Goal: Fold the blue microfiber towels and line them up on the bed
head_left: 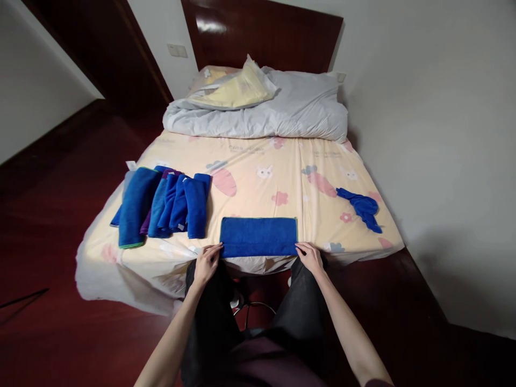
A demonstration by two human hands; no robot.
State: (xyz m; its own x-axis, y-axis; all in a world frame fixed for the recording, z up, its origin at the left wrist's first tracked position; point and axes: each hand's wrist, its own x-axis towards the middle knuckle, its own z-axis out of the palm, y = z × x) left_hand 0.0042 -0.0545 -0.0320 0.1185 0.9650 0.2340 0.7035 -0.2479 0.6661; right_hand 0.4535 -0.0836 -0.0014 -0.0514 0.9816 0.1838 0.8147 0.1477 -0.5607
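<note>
A blue towel [258, 236] with green edging lies flat as a wide rectangle at the near edge of the bed. At its near left corner my left hand [207, 262] pinches the cloth between thumb and fingers. My right hand [309, 256] grips the near right corner in the same way. Left of it, several rolled or folded blue towels [139, 207] lie side by side, with a purple one [148, 217] partly hidden among them. A crumpled blue cloth [362, 205] rests on the right side of the bed.
The bed's sheet [258, 185] is cream with carrots and rabbits. A grey-white quilt [306, 107] is bunched near the dark wooden headboard [266, 35]. The wall [443, 161] runs along the right, and the dark red floor [60, 226] lies to the left.
</note>
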